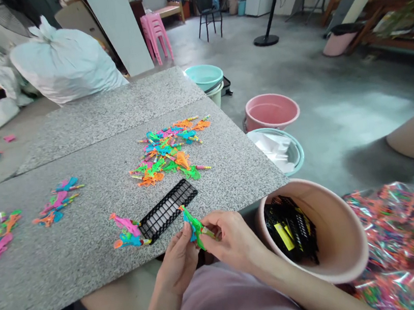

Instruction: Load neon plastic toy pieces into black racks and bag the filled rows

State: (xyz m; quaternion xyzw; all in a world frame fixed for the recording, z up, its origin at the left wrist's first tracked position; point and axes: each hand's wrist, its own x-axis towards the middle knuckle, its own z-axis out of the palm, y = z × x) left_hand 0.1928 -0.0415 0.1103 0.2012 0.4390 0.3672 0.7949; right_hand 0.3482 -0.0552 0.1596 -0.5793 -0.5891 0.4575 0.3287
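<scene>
Just off the table's front edge, my left hand is closed on a small green and blue plastic toy with an orange tip. My right hand pinches the other end of the same toy, where a yellowish piece shows between the fingers. In front of both hands a black lattice basket lies on the granite table. At its left end rest a pink toy and a blue toy. Behind the basket is a loose pile of colourful plastic toys.
Smaller toy groups lie left on the table. Beside my right arm stands a beige bucket holding black baskets. Bags of colourful toys sit on the floor right. A pink bucket and a big white sack are farther off.
</scene>
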